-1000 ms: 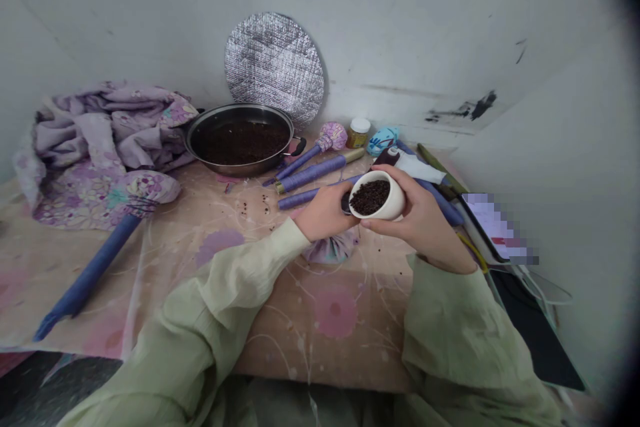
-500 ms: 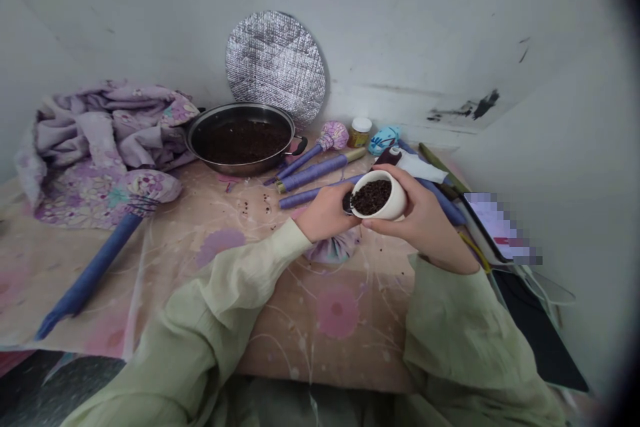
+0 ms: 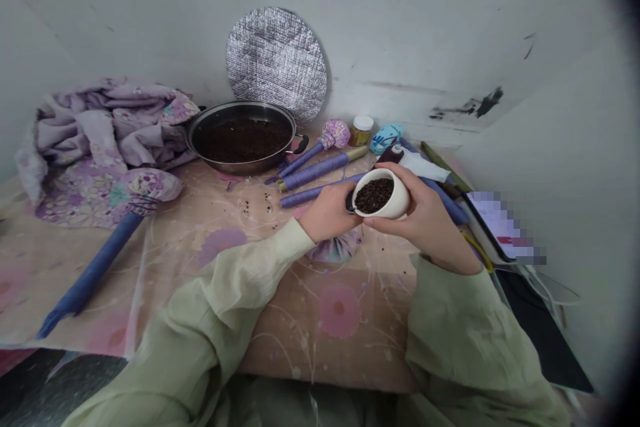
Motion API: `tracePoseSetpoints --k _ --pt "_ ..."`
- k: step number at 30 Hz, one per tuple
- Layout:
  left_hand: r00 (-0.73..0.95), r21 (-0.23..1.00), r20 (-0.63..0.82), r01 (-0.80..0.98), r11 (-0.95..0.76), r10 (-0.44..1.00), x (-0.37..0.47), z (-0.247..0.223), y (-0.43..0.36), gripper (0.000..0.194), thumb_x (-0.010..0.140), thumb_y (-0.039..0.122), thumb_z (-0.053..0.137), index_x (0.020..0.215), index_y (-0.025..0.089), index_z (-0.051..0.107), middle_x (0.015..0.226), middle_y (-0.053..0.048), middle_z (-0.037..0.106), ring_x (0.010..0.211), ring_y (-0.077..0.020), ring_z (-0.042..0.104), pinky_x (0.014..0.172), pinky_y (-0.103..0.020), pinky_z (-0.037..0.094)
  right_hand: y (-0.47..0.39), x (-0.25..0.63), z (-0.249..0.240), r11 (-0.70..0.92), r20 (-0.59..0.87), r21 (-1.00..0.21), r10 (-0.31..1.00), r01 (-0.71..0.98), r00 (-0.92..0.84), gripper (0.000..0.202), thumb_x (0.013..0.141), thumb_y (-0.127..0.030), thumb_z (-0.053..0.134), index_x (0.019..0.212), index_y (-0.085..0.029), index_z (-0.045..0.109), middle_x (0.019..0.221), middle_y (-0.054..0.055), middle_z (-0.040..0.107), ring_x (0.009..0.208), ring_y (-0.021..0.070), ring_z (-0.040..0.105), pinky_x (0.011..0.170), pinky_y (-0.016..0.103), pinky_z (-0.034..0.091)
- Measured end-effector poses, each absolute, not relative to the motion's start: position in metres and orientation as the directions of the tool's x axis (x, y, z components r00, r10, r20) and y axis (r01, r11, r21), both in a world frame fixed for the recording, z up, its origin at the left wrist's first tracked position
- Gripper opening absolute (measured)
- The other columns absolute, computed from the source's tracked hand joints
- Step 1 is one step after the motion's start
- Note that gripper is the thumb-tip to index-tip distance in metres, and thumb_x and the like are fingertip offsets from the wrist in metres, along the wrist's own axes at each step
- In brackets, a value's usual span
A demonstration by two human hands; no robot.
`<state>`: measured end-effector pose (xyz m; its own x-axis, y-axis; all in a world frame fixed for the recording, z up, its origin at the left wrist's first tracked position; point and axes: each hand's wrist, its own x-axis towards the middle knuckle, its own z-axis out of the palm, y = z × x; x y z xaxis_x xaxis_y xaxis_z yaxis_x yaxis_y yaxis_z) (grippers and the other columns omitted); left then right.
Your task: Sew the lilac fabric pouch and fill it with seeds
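My right hand (image 3: pixel 425 213) grips a white cup (image 3: pixel 399 203) from its right side. The cup is tilted to the left, and dark brown grains (image 3: pixel 374 195) fill its mouth. Against the cup's left lip, my left hand (image 3: pixel 331 210) is closed around a small black-edged piece (image 3: pixel 351 199); most of it is hidden, so its kind does not show. Below the left hand, a gathered floral cloth (image 3: pixel 336 248) shows on the table, partly covered by the hand. Scattered dark grains lie on the tablecloth (image 3: pixel 280 247).
A wide pan (image 3: pixel 240 163) of dark grains stands at the back, a silver round pad (image 3: pixel 277 63) behind it. Purple-wrapped sticks (image 3: pixel 315 171), a small jar (image 3: pixel 361 131) and a blue cloth bundle (image 3: pixel 386 138) lie beyond my hands. Left are crumpled floral fabric (image 3: pixel 107 127) and a cloth-headed stick (image 3: pixel 95 273).
The grains in the cup sit slightly lower, with more of its inner wall showing. Both hands stay at nearly the same place; the whole view has shifted a little.
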<state>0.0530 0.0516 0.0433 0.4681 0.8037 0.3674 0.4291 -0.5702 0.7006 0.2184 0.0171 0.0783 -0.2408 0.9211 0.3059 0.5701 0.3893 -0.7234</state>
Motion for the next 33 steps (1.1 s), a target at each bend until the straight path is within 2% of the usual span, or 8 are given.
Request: tracePoseSetpoints --k 12,25,33 --pt "0.443 0.704 0.368 0.441 -0.556 0.818 0.0568 0.0407 0.0489 0.027 0.065 0.012 0.058 0.092 0.01 0.06 0.093 -0.011 0.068 0.085 -0.0234 0.063 0.077 -0.034 0.049 0.0165 0.219 0.0772 0.405 0.325 -0.692 0.914 0.597 -0.243 0.069 0.064 -0.031 0.075 0.127 -0.026 0.046 0.126 0.003 0.054 0.115 0.0244 0.053 0.099 0.039 0.044" --pt "0.435 0.699 0.358 0.461 -0.546 0.826 0.0571 0.0416 0.0484 0.025 0.065 0.013 0.057 0.09 0.013 0.059 0.09 -0.009 0.068 0.083 -0.0231 0.062 0.076 -0.034 0.048 0.016 0.2174 0.0791 0.397 0.318 -0.704 0.918 0.589 -0.239 0.069 0.064 -0.03 0.074 0.126 -0.026 0.046 0.125 0.004 0.054 0.114 0.0256 0.053 0.098 0.041 0.044" --pt "0.444 0.701 0.366 0.447 -0.556 0.818 0.057 0.0399 0.0491 0.027 0.065 0.013 0.056 0.092 0.011 0.059 0.092 -0.011 0.068 0.084 -0.0235 0.062 0.076 -0.034 0.048 0.0165 0.2175 0.0779 0.41 0.33 -0.687 0.912 0.599 -0.246 0.069 0.064 -0.03 0.074 0.127 -0.026 0.046 0.125 0.004 0.055 0.114 0.0257 0.053 0.098 0.041 0.044"
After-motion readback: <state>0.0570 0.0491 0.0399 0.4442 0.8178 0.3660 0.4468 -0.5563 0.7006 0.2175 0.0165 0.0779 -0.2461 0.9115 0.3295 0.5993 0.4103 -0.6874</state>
